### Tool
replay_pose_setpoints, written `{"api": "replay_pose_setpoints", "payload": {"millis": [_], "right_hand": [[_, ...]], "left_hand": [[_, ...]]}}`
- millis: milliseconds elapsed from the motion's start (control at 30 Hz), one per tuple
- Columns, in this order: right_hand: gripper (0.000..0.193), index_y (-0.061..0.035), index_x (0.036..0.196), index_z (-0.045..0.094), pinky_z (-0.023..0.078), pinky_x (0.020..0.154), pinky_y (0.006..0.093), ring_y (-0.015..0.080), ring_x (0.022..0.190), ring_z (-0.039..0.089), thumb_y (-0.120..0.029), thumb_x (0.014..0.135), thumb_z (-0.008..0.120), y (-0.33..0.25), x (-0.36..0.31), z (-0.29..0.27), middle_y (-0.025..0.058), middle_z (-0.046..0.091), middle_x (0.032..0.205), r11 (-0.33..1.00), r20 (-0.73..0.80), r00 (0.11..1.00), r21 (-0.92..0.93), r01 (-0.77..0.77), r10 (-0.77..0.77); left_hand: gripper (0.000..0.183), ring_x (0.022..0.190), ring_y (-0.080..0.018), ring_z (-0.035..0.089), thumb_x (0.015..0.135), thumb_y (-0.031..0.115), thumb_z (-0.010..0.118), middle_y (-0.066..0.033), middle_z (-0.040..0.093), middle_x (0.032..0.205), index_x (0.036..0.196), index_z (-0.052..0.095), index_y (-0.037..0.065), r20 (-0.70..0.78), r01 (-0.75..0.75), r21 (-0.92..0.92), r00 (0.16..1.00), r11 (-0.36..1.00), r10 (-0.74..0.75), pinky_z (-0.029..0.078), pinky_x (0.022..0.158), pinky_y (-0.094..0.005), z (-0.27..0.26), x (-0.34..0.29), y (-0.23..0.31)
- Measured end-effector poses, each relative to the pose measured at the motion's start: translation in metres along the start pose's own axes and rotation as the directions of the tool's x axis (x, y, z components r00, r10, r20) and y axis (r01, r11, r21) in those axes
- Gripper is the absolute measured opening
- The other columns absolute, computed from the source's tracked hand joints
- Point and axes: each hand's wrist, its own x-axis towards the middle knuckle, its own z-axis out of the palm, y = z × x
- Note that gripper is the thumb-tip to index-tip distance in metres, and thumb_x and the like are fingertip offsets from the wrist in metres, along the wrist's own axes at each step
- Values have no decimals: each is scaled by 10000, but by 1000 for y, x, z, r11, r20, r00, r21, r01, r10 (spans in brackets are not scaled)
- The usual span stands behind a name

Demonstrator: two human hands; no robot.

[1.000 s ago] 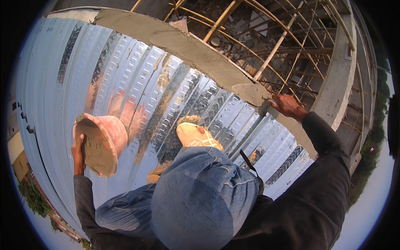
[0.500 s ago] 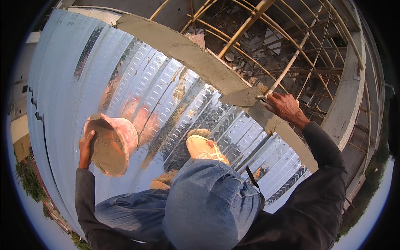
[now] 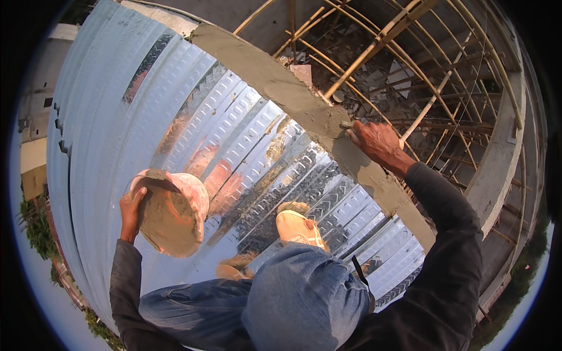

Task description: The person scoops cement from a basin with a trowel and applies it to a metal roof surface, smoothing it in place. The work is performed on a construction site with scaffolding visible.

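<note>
Mortar work along the wall top [image 3: 293,96].
We are gripping the heavy, sloshy mortar pan [image 3: 170,213] by its rim, left hand [image 3: 132,210]; right hand [image 3: 377,143] is closing on a trowel, pressing wet mortar.

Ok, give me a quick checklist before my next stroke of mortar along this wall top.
1. Left hand grips the pink mortar pan: ok.
2. Mortar left in the pan: ok.
3. Right hand on the grey mortar strip: ok.
4. Tool in the right hand: cannot tell, mostly hidden.
5. Orange shoe planted on the corrugated metal sheet: ok.
6. Firm footing on the sheet: cannot tell.
</note>
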Motion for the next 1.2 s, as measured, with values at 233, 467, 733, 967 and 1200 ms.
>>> {"api": "replay_pose_setpoints", "payload": {"millis": [233, 467, 733, 967, 1200], "right_hand": [[434, -23, 985, 724, 613, 652, 537, 410, 744, 777, -421, 1100, 596, -17, 46, 0, 216, 743, 765, 998, -49, 998, 51, -28, 30], [495, 16, 911, 758, 633, 701, 538, 444, 783, 782, -425, 1082, 609, -22, 90, -15, 246, 764, 829, 998, -72, 997, 56, 4, 0], [488, 9, 960, 797, 633, 771, 556, 446, 856, 793, -430, 1066, 611, -40, 151, -28, 240, 788, 884, 997, -111, 994, 82, 2, 7], [503, -6, 1003, 794, 632, 781, 530, 419, 880, 795, -467, 1082, 608, -48, 188, -48, 241, 791, 929, 998, -99, 994, 9, 55, -54], [516, 20, 1040, 772, 638, 779, 533, 429, 908, 793, -474, 1083, 631, -74, 268, -73, 215, 794, 941, 995, -132, 988, 36, 90, -84]], "left_hand": [[473, 917, -155, 732, 961, 380, 849, -65, 771, 1085, 1202, 768, -19, 29, 48, 7, 998, 999, -48, 586, 820, -333, -6, 11, -11], [501, 917, -155, 730, 952, 389, 849, -68, 771, 1086, 1221, 766, -25, 40, 33, 19, 999, 999, -34, 590, 828, -339, -1, 15, -6], [396, 846, -114, 570, 936, 276, 908, 20, 584, 929, 1059, 638, 14, -210, -140, 328, 953, 934, 217, 514, 792, -289, -9, 11, -26], [441, 847, -130, 450, 1009, 376, 822, 6, 452, 903, 1015, 522, 53, -206, -224, 342, 930, 912, 305, 441, 752, -317, -4, 10, -36], [463, 835, -141, 446, 1016, 411, 799, -9, 467, 856, 976, 526, 39, -211, -190, 364, 937, 912, 279, 445, 747, -336, 2, 14, -30]]}}
